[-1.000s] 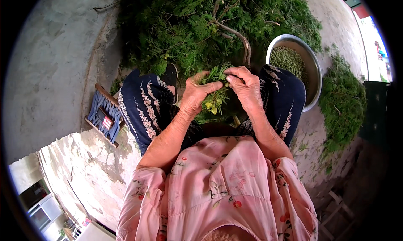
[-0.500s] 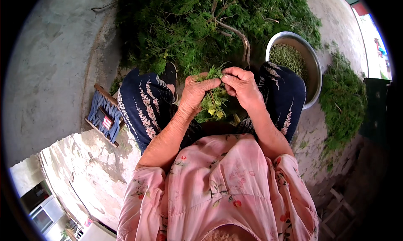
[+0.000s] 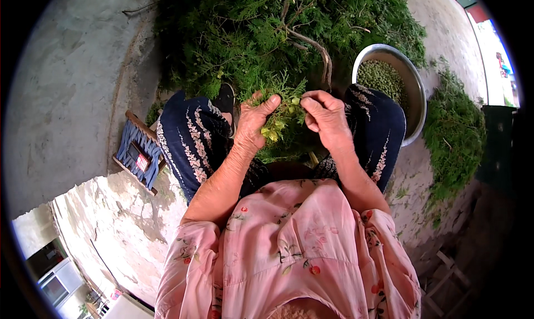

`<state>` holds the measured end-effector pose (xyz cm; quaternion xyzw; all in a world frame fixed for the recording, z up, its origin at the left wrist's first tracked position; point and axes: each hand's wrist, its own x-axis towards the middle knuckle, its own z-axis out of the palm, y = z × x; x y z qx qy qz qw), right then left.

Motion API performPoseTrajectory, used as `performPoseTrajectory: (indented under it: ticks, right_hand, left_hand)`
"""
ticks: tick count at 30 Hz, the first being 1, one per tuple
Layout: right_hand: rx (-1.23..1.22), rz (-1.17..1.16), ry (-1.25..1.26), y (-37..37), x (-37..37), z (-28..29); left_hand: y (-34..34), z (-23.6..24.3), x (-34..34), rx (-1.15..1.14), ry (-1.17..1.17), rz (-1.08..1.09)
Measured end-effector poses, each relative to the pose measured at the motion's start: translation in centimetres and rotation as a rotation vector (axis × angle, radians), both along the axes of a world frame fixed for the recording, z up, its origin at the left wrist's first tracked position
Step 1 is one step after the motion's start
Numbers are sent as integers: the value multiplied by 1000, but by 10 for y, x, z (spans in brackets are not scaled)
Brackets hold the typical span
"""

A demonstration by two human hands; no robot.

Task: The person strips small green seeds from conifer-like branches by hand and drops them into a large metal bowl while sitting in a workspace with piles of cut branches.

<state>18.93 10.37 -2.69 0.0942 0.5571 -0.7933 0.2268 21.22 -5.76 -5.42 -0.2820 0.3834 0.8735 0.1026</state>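
My left hand (image 3: 252, 123) is closed round a leafy evergreen sprig (image 3: 286, 91), thumb lying along its top. Pale green cones (image 3: 273, 132) show among the flat, feathery leaves. At the sprig's right side my right hand (image 3: 329, 116) is held in a pinch, thumb against forefinger. Whatever sits between those fingertips is too small to make out. Both hands are between my knees, above the near edge of a large heap of cut evergreen branches (image 3: 239, 46).
Beside my right knee stands a metal basin (image 3: 418, 110) partly filled with small green cones (image 3: 384, 78). Further right lies a smaller heap of greenery (image 3: 455, 132). A low woven stool (image 3: 138, 152) with a dark calculator-like device on it is at my left. A bare branch (image 3: 317, 46) crosses the big heap.
My left hand has turned the sprig, so more of its cones face up. The right hand has shifted slightly right, and a gap now separates the two thumbs.
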Motion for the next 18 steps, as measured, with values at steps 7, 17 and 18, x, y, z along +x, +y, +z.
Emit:
performPoseTrajectory:
  ticks: [7,17,18]
  right_hand:
    - [292,51,256,-6,-1,-22]
    - [559,23,621,-10,3,-14]
    - [559,23,621,-10,3,-13]
  left_hand:
    - [0,8,-1,-110,88,-171]
    - [1,7,-1,-521,109,-272]
    - [-1,7,-1,-536,144,-318]
